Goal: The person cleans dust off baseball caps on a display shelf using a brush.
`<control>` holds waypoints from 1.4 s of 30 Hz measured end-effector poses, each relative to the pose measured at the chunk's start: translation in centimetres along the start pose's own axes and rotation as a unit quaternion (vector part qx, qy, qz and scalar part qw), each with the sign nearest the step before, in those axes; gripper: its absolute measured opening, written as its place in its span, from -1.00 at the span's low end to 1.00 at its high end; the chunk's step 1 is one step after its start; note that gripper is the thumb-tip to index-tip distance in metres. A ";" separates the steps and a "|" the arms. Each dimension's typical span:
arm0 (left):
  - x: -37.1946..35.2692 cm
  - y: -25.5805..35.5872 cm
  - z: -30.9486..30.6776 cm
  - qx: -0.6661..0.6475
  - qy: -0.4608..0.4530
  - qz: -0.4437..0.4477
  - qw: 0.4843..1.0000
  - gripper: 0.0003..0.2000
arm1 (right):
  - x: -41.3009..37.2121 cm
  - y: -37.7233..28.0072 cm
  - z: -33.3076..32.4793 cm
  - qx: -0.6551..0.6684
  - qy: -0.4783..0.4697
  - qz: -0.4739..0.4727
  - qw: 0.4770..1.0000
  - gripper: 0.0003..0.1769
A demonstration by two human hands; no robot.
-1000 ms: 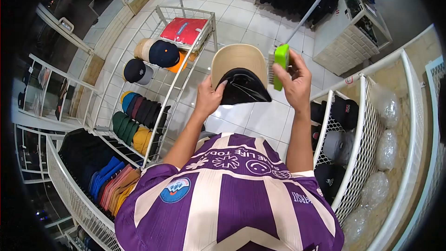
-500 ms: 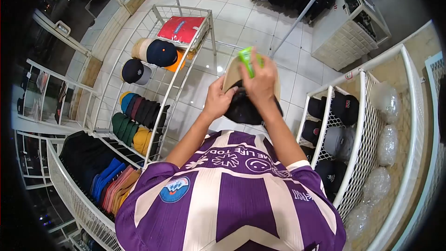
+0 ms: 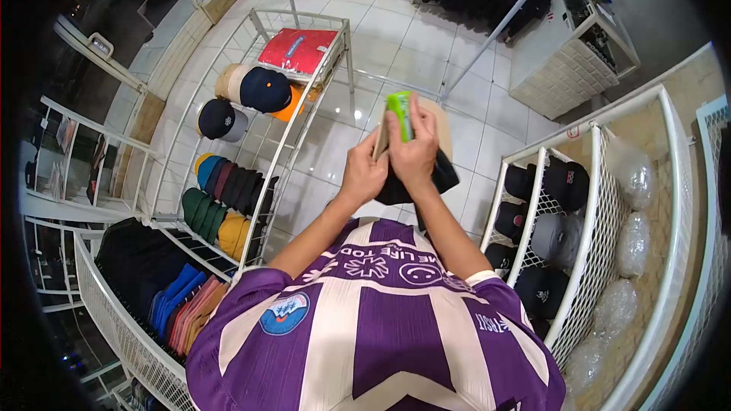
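A cap point(image 3: 444, 131) with a beige brim and a black part nearer my body hangs in front of my chest. Its brim edge is pinched in my left hand point(image 3: 363, 169), the fingers closed. Against the beige side, my right hand point(image 3: 415, 148) grips a small bright green object point(image 3: 400, 109) with pale markings; its exact kind is not clear. Both hands are close together, and they hide part of the cap.
To the left, a white wire rack point(image 3: 285, 144) carries several caps and a red packaged garment point(image 3: 297, 49). A white mesh shelf point(image 3: 582, 266) with more caps and clear plastic-wrapped bundles point(image 3: 633, 243) stands close on my right. Folded clothes point(image 3: 179, 297) lie at lower left.
The cap has turned and tilted, so its brim stands more upright. My right hand has moved slightly lower with the green object, nearer my left hand.
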State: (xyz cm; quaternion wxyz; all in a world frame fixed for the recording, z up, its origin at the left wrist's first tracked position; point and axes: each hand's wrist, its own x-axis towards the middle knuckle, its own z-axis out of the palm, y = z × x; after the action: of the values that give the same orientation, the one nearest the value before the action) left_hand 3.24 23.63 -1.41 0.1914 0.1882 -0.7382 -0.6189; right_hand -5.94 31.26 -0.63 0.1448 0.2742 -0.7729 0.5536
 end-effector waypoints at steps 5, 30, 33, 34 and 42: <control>1.3 -1.7 -2.6 -0.192 0.034 -0.033 0.980 -0.60 | 2.4 0.1 -0.9 -0.299 -0.059 -0.100 0.947 -0.35; 10.0 -1.2 -7.5 0.002 -0.068 -0.007 0.998 -0.72 | 3.9 1.9 2.4 -0.352 0.055 -0.038 0.933 -0.36; 12.0 -0.5 -6.1 -0.005 -0.125 0.005 0.992 -0.71 | 2.9 -0.2 2.4 -0.296 -0.023 -0.098 0.950 -0.37; 12.3 -0.6 -5.7 -0.027 -0.158 0.006 0.987 -0.71 | 2.7 0.5 1.7 -0.326 0.009 -0.077 0.942 -0.37; 13.1 0.1 1.9 -0.034 -0.316 -0.038 0.947 -0.70 | 3.1 -1.4 -16.7 -0.395 0.273 0.098 0.872 -0.49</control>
State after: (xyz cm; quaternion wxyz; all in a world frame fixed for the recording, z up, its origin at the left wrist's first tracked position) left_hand -8.95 18.55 -1.00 -0.0695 0.0044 -0.7318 -0.6780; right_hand -8.91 45.76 7.87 0.3912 -0.0450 -0.8799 0.2658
